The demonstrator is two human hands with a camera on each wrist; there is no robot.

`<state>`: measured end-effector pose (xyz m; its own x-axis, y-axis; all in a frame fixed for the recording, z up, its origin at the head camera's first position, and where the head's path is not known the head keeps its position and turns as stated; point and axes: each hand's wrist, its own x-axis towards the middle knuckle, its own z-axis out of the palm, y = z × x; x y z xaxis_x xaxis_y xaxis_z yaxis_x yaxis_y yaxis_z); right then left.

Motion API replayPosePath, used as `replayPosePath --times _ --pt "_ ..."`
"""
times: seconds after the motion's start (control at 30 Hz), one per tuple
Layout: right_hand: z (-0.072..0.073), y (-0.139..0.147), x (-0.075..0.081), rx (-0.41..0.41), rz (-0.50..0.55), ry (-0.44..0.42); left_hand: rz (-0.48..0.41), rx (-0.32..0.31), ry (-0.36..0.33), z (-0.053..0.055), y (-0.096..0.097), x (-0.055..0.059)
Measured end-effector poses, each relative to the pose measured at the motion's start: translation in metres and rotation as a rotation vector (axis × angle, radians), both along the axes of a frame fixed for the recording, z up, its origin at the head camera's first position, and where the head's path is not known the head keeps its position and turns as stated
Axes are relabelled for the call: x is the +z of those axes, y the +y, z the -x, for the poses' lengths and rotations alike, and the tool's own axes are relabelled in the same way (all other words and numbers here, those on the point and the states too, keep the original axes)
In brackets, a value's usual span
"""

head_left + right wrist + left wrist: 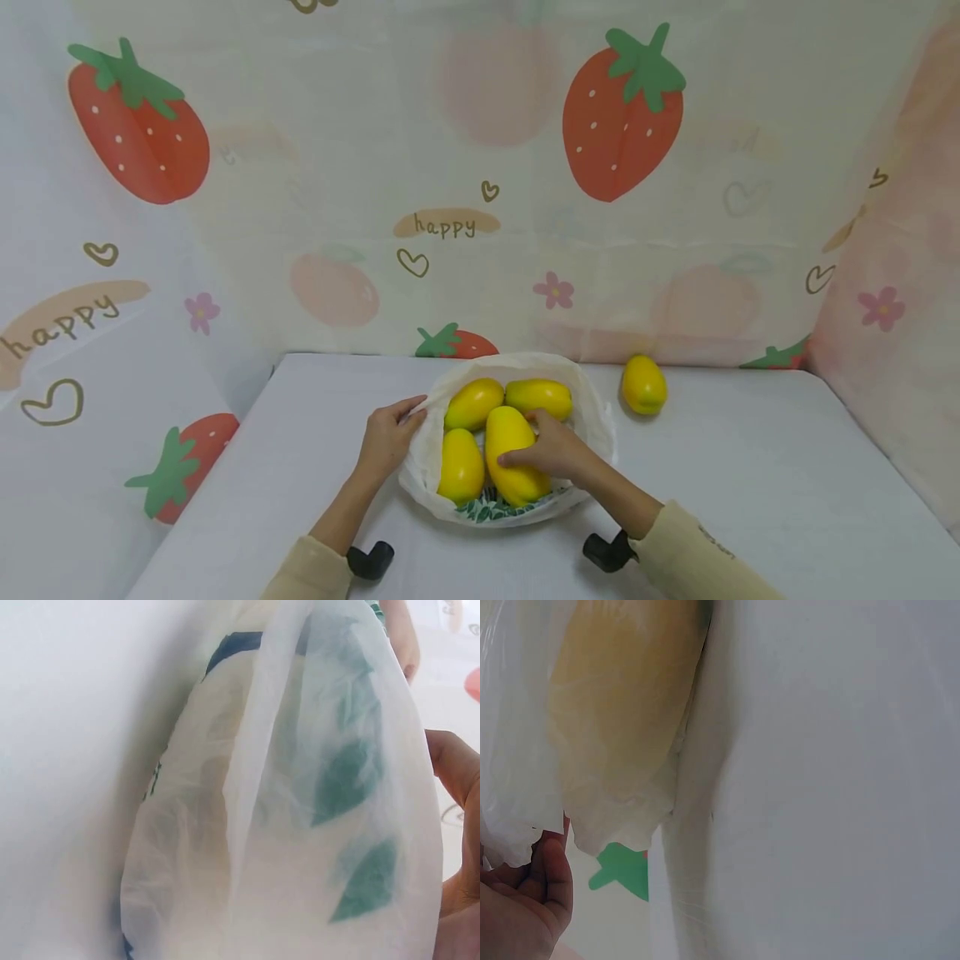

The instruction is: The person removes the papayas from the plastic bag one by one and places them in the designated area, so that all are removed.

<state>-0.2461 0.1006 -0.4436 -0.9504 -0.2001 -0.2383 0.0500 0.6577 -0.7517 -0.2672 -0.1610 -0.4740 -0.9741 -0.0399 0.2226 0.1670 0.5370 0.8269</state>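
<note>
Mango (504,433) inside white bag (423,479), slightly toward 6 o'clock of centre. Right hand (557,446) grasps it, fingers and thumb; slow vertical travel should spare three neighbours (474,404) at 8, 10, 1. Left hand (387,439) pinches rim near 9; steady tension advisable. Spare mango (644,386): desk (750,483), 2 o'clock.

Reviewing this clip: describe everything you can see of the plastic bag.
The bag is white and translucent, thin plastic by its look, creased, with a green leaf print and a dark blue mark. It sits on the white table, its mouth spread wide and facing up, with four yellow fruits visible inside. The person's left hand holds its left rim; the right hand reaches into the mouth, gripping one fruit.
</note>
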Motion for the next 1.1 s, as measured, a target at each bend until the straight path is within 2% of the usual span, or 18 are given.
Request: replayPosePath --times 0.37,1.1 --pt "0.001 0.007 0.007 0.011 0.022 0.01 -0.016 -0.006 -0.018 0.0 0.0 0.001" --pt "0.006 0.027 0.035 -0.002 0.023 0.017 -0.017 0.012 -0.029 -0.001 0.0 0.001"
